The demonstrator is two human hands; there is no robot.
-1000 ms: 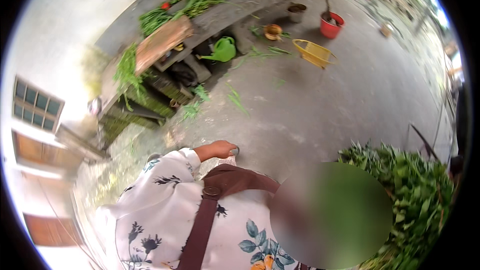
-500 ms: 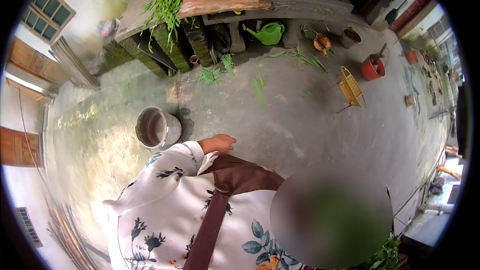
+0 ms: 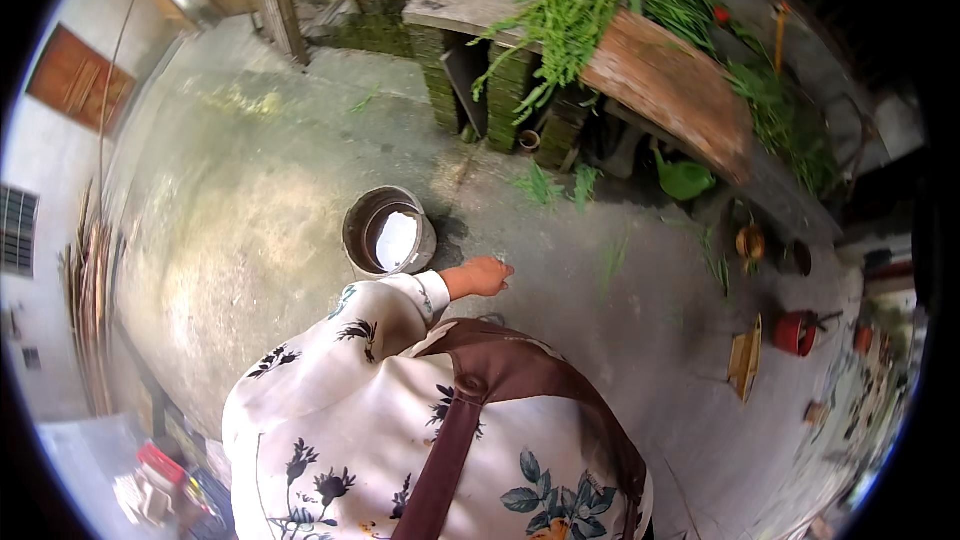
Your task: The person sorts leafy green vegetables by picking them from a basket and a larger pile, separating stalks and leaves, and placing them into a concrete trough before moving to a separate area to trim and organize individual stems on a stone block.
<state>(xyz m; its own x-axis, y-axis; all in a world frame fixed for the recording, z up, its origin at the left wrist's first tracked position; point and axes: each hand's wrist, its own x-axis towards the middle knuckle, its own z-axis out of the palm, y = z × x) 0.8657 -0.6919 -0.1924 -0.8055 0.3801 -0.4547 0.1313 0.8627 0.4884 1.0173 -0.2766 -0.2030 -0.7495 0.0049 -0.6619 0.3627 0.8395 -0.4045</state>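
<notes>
one round bucket [image 3: 428, 242] of apparent liquid [image 3: 396, 240], on concrete floor [image 3: 250, 270]; right of it, left hand [image 3: 484, 277], curled, contents impossible to tell, right hand unseen; beside it, floral sleeve [image 3: 415, 292], whose careless swing could spill it.

One left hand [image 3: 480, 277] shows, with one brown apron [image 3: 520, 352] and one flowered shirt [image 3: 360, 440]. Three buckets can be counted: one grey bucket [image 3: 424, 248], one red bucket [image 3: 795, 333], one dark bucket [image 3: 801, 258]. There is one green watering can [image 3: 684, 178], one yellow basket [image 3: 744, 360], one small brown pot [image 3: 529, 140], one worktop [image 3: 455, 0], one wooden board [image 3: 670, 90], three heaps of greens [image 3: 575, 15] and one barred window [image 3: 18, 230]. Single stems are too tangled to count.
</notes>
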